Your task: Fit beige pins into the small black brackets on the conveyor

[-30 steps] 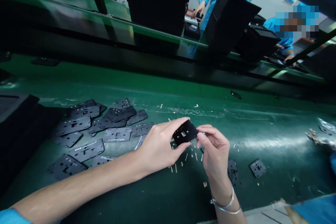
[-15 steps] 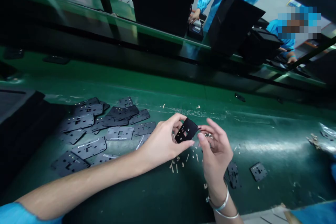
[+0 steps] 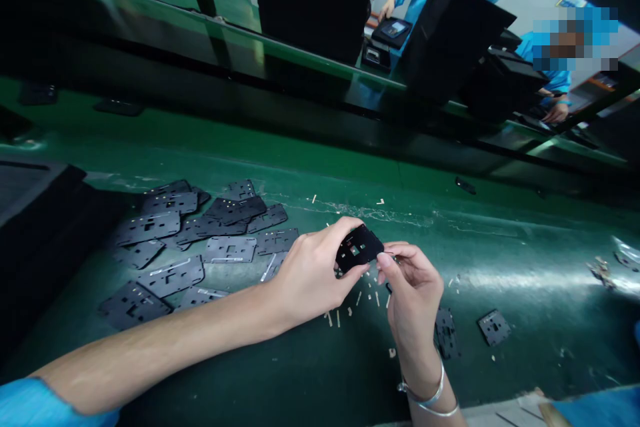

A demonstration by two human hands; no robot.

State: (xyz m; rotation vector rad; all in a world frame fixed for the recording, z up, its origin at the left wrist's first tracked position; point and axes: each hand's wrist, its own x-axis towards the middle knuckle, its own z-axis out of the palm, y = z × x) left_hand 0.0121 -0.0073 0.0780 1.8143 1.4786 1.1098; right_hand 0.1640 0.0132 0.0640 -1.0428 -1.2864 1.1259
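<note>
Bordered, far out at nine o'clock from the held plate (image 3: pixel 365 243), by a dark box (image 3: pixel 55 227); strewn closer in, also towards nine, with overlapping black plates (image 3: pixel 200 230) on a green bench (image 3: pixel 320 380), at risk of scuffing or sliding off one another if nudged by the left forearm (image 3: pixel 190 340); gripping at the dial's centre, in a left hand (image 3: pixel 313 267) opened only to the width of the piece, the held plate itself, tilted and clear of the bench, seemingly pinched by its edges alone, so apt to twist or slip if tugged hard at one corner; littered below, around six o'clock, with pale scraps (image 3: pixel 338 317), liable to cling if touched by the plate; meeting the right-hand corner, at three o'clock, with the right hand (image 3: pixel 413 283), bunched at the fingertips; cannot tell whether around the edge, a small piece or nothing; possibly prone to bending that corner if pressed unevenly; showing at four o'clock two loose plates (image 3: pixel 494 327), apart from each other, easily knocked by a careless backward sweep.
</note>
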